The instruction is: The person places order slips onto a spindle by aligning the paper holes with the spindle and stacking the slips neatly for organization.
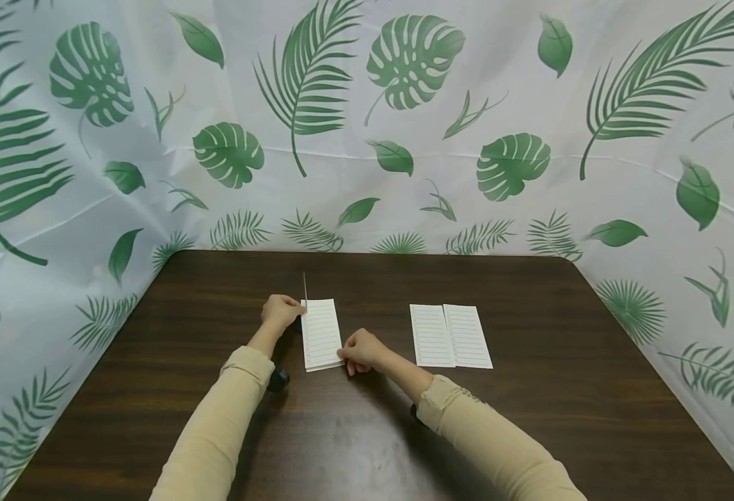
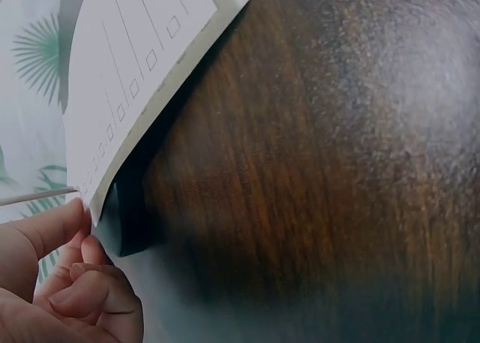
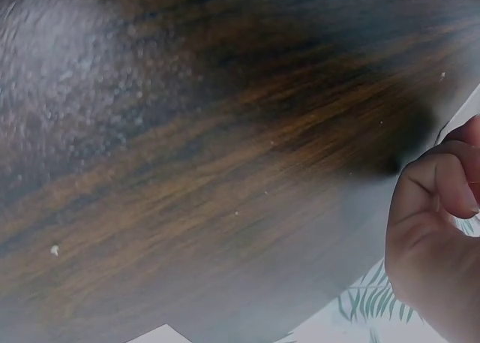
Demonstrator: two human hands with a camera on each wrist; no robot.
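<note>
My left hand [image 1: 282, 311] pinches the left edge of a stack of white lined checklist sheets [image 1: 321, 335], near its top. A thin stick-like strip [image 1: 305, 289] rises from that same spot, its lower end at my fingertips. In the left wrist view the stack [image 2: 142, 50] shows a row of small boxes and a thick pale edge, tilted above the wood. The thumb and index finger of my left hand [image 2: 71, 275] meet at its corner. My right hand [image 1: 364, 351] grips the lower right corner of the stack; its fingers are curled in the right wrist view.
Two more lined sheets [image 1: 432, 336] lie side by side to the right on the dark wooden table [image 1: 542, 417]. A dark blocky thing [image 2: 129, 219] shows beneath the stack beside my left hand. A leaf-printed curtain [image 1: 442, 181] hangs behind the table and along both sides.
</note>
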